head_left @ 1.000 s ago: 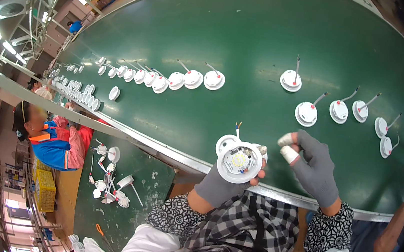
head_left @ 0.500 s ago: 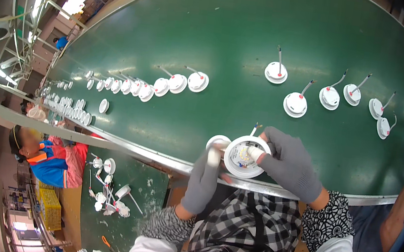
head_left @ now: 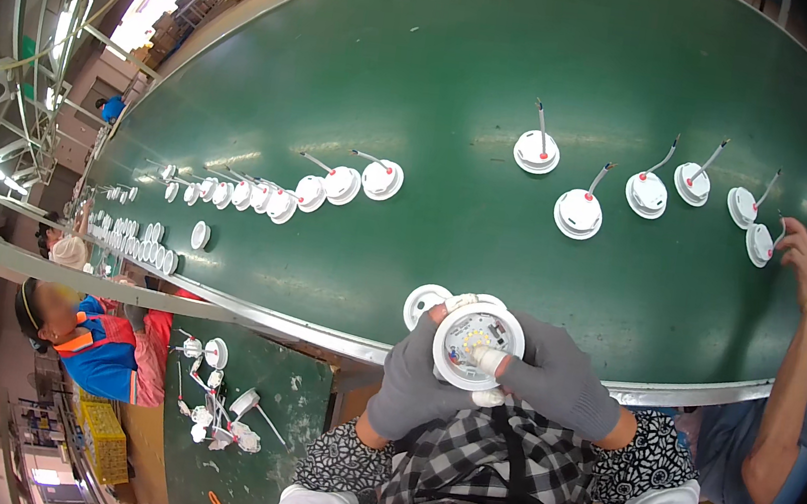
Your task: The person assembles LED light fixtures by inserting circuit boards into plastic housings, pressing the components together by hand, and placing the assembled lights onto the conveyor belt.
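A round white LED downlight [head_left: 478, 326] is held in both my hands at the near edge of the green table, its circuit board with yellow LEDs facing up. My left hand [head_left: 422, 367], in a grey glove with pale fingertips, grips the rim from the left and below. My right hand [head_left: 561, 380], gloved alike, clasps the other side, and its thumb presses onto the board. Just beyond my left hand lies a white round lamp part [head_left: 422, 305]. Part of another white round piece shows behind the downlight; I cannot tell whether it is held.
Several white downlights with grey cables [head_left: 577, 213] stand on the green table [head_left: 489, 51] at right, and a row [head_left: 341, 185] runs off left. A co-worker's hand [head_left: 802, 251] touches the rightmost one. Lower left, a side table [head_left: 291, 389] bears loose lamps; a person sits beside it.
My left hand has shifted to wrap the downlight's lower left rim, and the downlight has come slightly nearer to me. At right, a co-worker's arm has reached in to a lamp.
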{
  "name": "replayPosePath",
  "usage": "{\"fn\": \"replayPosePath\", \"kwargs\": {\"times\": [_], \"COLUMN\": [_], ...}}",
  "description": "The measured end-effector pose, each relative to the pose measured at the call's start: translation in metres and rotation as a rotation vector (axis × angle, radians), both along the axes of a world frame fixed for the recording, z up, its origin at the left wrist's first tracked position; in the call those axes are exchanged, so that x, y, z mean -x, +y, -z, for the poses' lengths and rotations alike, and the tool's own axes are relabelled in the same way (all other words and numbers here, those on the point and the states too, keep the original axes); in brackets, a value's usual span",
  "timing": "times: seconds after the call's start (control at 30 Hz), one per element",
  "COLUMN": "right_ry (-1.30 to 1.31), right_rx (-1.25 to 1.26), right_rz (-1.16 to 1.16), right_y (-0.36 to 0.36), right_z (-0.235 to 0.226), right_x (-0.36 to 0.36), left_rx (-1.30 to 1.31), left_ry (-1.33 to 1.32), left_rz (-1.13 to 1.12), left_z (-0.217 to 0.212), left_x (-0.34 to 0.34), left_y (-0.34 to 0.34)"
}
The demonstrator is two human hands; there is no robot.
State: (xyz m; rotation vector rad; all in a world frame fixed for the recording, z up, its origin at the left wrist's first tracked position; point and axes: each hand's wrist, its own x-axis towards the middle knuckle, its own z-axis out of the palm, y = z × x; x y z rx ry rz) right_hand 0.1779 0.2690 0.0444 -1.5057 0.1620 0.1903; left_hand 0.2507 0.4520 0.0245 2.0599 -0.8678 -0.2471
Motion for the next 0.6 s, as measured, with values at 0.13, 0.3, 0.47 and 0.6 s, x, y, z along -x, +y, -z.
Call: {"fn": "replayPosePath", "kwargs": {"times": [0.13, 0.3, 0.47, 0.6], "right_ry": [0.012, -0.005, -0.019, -0.012], "right_rx": [0.071, 0.154, 0.174, 0.164], "right_rz": [-0.064, -0.132, -0.076, -0.066], "right_y": [-0.005, -0.012, -0.006, -0.003], "right_z": [0.000, 0.003, 0.006, 0.008], "right_x": [-0.002, -0.006, -0.001, 0.000], "left_rx": [0.015, -0.030, 0.042, 0.027], "left_ry": [-0.037, 0.098, 0.046, 0.104], "left_rz": [0.065, 0.163, 0.181, 0.171], "left_z": [-0.002, -0.007, 0.001, 0.010], "left_x": [-0.005, -0.008, -0.003, -0.001], "left_y": [0.010, 0.008, 0.006, 0.009]}}
